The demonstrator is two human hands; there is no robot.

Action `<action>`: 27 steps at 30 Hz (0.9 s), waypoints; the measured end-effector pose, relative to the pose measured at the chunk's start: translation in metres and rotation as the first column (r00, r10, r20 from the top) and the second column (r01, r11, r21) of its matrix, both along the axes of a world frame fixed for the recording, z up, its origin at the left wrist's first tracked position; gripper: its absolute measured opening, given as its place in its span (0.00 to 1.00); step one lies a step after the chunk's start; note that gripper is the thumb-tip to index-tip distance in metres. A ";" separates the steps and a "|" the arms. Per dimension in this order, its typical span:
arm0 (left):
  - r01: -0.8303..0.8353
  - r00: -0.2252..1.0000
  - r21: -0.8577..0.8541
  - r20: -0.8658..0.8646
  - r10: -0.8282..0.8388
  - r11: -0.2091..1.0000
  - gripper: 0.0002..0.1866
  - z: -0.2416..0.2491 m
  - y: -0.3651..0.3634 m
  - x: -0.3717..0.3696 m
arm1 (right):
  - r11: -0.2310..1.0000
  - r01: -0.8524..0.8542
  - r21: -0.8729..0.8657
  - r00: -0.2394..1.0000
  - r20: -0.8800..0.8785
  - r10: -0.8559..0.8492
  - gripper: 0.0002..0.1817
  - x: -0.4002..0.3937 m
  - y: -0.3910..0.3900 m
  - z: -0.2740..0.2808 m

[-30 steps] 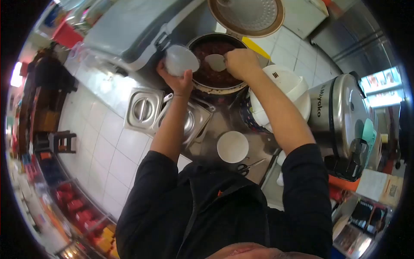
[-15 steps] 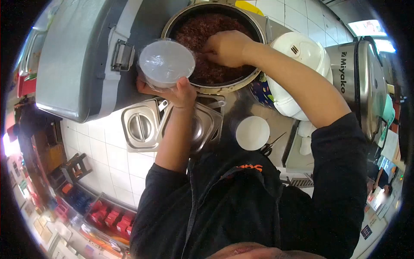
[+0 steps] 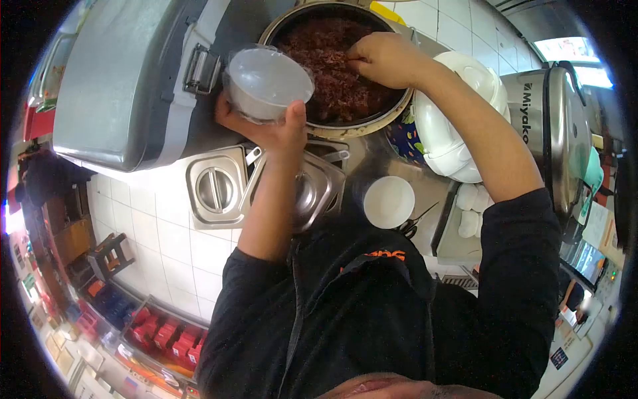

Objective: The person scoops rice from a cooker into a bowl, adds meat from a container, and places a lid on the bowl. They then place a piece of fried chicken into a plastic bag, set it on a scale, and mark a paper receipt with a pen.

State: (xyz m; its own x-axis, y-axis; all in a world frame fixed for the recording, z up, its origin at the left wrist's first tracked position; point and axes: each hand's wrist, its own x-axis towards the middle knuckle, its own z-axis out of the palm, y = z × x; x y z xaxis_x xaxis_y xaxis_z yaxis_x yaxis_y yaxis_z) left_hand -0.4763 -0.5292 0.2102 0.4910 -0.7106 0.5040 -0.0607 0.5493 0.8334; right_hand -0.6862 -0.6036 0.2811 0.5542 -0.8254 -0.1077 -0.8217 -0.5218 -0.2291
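Observation:
My left hand grips a white bowl covered in clear plastic film, with the thumb on its near rim. The bowl is tilted beside the left edge of a large round pot. Inside the pot lies dark reddish-brown grainy food that looks like cooked rice. Over the pot's right part, my right hand is closed with fingers curled; what it holds is hidden.
A grey latched box stands at left. Steel lidded pans, a white cup and scissors are nearer me. At right are a white-lidded container and a Miyako appliance.
My right hand has moved right and slightly up within the pot. The left hand and bowl have shifted a little right and up, and the bowl is tilted more.

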 end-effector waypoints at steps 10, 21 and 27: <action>0.432 0.893 0.455 -0.100 -0.438 0.778 0.41 0.083 -0.010 0.005 | 0.981 0.182 -0.065 0.979 -0.085 -0.187 0.14 -0.029 0.014 0.065; 0.670 0.652 0.254 -0.651 -0.389 0.698 0.33 0.071 -0.042 -0.065 | 0.729 0.158 -0.666 0.935 -0.137 -0.328 0.07 0.041 0.079 0.060; 0.736 0.527 0.236 -0.787 -0.319 0.634 0.14 0.053 -0.052 -0.058 | 0.772 0.270 -0.575 0.916 -0.093 -0.390 0.11 0.046 0.113 0.050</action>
State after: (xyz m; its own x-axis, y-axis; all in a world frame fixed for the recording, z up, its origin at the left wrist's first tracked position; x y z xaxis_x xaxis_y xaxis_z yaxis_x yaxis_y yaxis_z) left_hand -0.5338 -0.5811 0.2633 -0.0505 -0.9623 -0.2673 0.7257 -0.2193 0.6522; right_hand -0.6397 -0.4909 0.3315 0.2531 -0.9074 0.3356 -0.9615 -0.1976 0.1907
